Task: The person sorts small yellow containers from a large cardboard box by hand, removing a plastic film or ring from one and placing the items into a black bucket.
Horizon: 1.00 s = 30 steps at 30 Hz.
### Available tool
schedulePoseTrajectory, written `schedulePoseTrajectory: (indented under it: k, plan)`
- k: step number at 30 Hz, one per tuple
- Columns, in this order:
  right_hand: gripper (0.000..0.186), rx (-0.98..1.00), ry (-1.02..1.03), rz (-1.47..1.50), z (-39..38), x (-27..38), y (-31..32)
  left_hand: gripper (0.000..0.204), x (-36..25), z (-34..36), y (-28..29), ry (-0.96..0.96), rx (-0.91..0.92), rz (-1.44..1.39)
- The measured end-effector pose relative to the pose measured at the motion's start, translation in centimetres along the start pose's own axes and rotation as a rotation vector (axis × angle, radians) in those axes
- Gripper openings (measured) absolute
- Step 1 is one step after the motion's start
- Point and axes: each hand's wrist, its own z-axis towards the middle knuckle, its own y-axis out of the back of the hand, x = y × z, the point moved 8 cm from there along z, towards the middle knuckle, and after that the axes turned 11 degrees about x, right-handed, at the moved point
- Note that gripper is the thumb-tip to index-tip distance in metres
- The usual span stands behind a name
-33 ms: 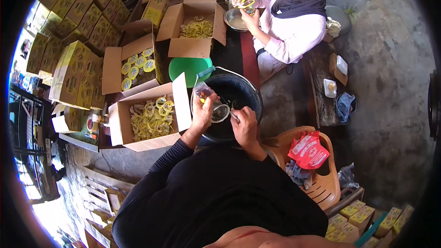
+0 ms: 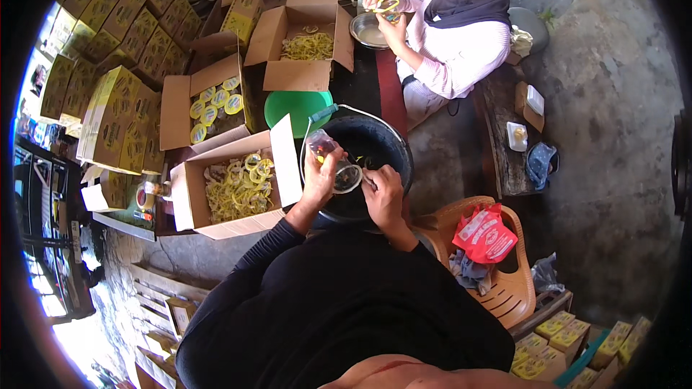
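In the head view, the left hand [image 2: 321, 180], center of the frame, is curled around a clear plastic cup [image 2: 348, 179] whose round rim faces up, above the black bucket [image 2: 393, 140]. The right hand [image 2: 384, 191], just right of it, has its fingers bunched beside the rim; whether they pinch anything cannot be told. Left of center, an open carton [image 2: 191, 198] holds tangled yellow strips [image 2: 238, 191]. A green basin [image 2: 281, 109] sits above center, near the bucket. Upper right, a co-worker [image 2: 461, 50] holds a yellow-edged item [image 2: 390, 6].
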Motion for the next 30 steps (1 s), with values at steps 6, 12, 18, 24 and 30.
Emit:
schedulePoseTrajectory:
  k: [6, 12, 18, 24, 30]
  plan:
    - [0.024, -0.057, -0.072, 0.049, -0.1, 2.2, 0.8, 0.031, 0.7, 1.5, 2.9, -0.053, 0.101, 0.024]
    - [0.024, -0.041, -0.108, -0.004, -1.3, 3.6, -0.8, 0.016, -0.6, 1.5, 3.3, 0.000, 0.199, 0.098]
    - [0.020, -0.108, -0.153, -0.066, -1.3, 3.9, -2.4, 0.015, 1.0, 1.9, 4.1, 0.024, 0.221, -0.044]
    - [0.019, -0.095, -0.209, -0.124, -2.0, 3.5, -3.9, 0.019, 2.8, 0.5, 3.9, 0.224, 0.217, -0.184]
    - [0.010, -0.125, -0.482, 0.412, -3.6, -1.7, -5.4, 0.022, 2.1, 0.7, 4.0, 0.160, 0.256, -0.387]
